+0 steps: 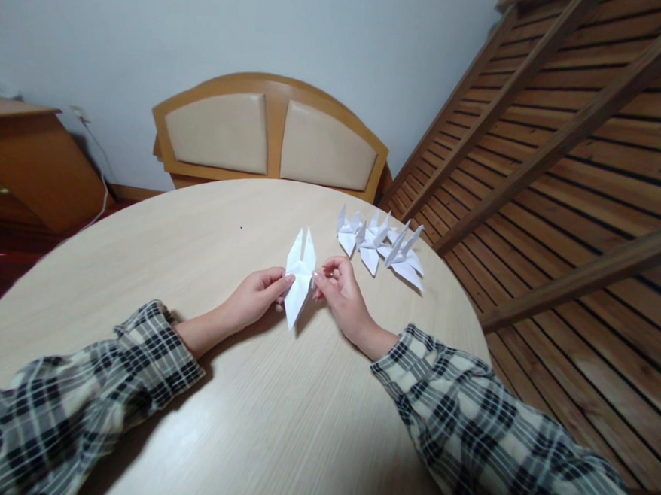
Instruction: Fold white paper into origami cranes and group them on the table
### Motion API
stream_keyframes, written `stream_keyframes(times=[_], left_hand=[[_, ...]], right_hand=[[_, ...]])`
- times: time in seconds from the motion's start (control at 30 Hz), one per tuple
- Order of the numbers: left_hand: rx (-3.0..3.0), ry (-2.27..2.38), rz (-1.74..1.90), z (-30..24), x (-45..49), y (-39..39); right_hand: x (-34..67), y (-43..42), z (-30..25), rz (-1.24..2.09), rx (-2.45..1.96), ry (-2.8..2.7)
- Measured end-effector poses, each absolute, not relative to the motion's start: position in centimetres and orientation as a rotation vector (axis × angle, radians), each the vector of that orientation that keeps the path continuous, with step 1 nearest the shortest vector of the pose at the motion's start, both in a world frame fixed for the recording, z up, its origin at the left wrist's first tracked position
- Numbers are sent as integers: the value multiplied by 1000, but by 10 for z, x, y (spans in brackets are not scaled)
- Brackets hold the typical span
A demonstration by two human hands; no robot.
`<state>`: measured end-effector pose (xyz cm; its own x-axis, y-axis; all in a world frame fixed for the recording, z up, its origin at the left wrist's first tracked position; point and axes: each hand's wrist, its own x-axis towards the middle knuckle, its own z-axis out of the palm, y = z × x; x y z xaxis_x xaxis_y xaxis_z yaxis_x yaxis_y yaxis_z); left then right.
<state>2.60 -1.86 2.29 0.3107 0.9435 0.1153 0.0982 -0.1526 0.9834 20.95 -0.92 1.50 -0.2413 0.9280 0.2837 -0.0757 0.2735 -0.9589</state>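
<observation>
A folded white paper shape (300, 274), long and pointed with two upright tips, is held between both hands just above the round table (205, 254). My left hand (256, 295) pinches its left side with thumb and fingers closed. My right hand (342, 290) pinches its right side the same way. Both arms, in plaid sleeves, rest on the tabletop.
Several finished white paper cranes (380, 243) sit in a cluster on the table just beyond my right hand. A wooden chair with padded back (270, 134) stands at the far edge. A slatted wooden frame (569, 143) leans on the right; a wooden cabinet (25, 151) on the left.
</observation>
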Motion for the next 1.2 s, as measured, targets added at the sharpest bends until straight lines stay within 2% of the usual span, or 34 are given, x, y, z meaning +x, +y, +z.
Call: stream_keyframes(times=[0.3,1.2], left_hand=[[1574,977,1016,21,24,-18],[1543,1024,994,22,23,-21]], right_hand=[[208,-10,18,1212,-917,-1595],[208,-12,15,981,-837,-1833]])
